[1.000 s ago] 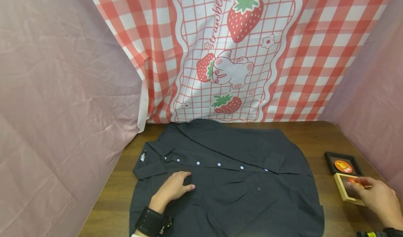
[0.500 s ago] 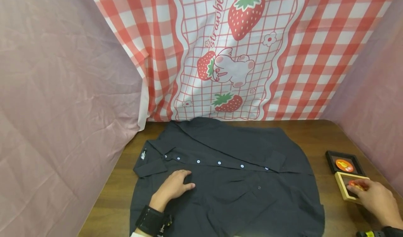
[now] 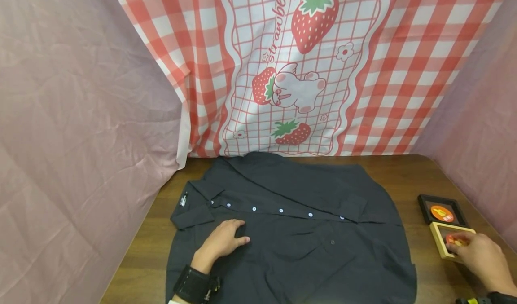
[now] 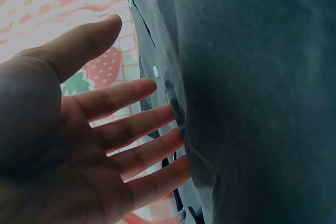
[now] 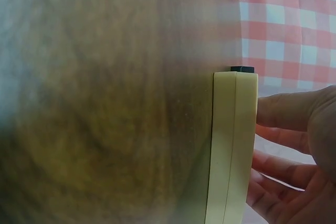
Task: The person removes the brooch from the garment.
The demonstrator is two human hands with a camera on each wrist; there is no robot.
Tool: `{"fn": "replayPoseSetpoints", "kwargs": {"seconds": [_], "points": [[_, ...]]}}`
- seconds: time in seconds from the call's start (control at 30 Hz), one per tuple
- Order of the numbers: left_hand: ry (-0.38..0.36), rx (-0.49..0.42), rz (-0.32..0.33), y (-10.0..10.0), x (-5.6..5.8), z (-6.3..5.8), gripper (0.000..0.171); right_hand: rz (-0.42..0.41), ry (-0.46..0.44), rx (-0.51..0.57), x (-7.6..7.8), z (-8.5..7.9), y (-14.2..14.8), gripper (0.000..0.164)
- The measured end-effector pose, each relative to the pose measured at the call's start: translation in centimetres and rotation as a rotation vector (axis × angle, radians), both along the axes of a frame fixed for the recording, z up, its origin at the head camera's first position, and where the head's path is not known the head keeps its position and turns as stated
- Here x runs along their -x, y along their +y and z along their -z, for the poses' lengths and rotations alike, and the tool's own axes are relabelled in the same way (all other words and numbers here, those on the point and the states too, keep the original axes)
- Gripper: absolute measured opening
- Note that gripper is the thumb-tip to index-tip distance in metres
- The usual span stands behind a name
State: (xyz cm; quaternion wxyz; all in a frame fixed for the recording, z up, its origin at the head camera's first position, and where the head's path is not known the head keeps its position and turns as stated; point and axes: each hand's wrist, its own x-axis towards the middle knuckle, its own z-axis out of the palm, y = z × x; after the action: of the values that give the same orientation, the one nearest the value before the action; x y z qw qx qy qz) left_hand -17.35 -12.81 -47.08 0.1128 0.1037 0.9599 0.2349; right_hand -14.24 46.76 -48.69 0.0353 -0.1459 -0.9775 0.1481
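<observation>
A dark short-sleeved button shirt (image 3: 291,259) lies spread on the table, with its collar to the left and pale buttons along the placket. My left hand (image 3: 224,239) rests on it below the collar, fingers loosely spread and holding nothing; the left wrist view shows the same open palm beside the cloth. At the right, my right hand (image 3: 482,252) pinches a round red-and-yellow badge (image 3: 456,240) inside a light wooden frame (image 3: 440,243). Fingers partly cover the badge. In the right wrist view, the fingertips dip behind the light frame's rim (image 5: 231,145).
A black frame (image 3: 423,209) with an orange round badge (image 3: 442,213) adjoins the light frame on its far side. Red checked cloth (image 3: 408,79) hangs behind the wooden table (image 3: 404,174). Pink fabric walls (image 3: 81,138) stand at both sides.
My right hand and the red badge have shifted slightly within the light frame, and the badge now looks flatter. My left hand has stayed on the shirt.
</observation>
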Motion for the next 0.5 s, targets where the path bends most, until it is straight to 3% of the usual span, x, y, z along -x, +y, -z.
{"fn": "replayPoseSetpoints", "kwargs": {"seconds": [0.5], "points": [[0.007, -0.011, 0.017, 0.07, -0.15, -0.14, 0.055, 0.031, 0.017, 0.026, -0.29, -0.35, -0.47, 0.037]]}}
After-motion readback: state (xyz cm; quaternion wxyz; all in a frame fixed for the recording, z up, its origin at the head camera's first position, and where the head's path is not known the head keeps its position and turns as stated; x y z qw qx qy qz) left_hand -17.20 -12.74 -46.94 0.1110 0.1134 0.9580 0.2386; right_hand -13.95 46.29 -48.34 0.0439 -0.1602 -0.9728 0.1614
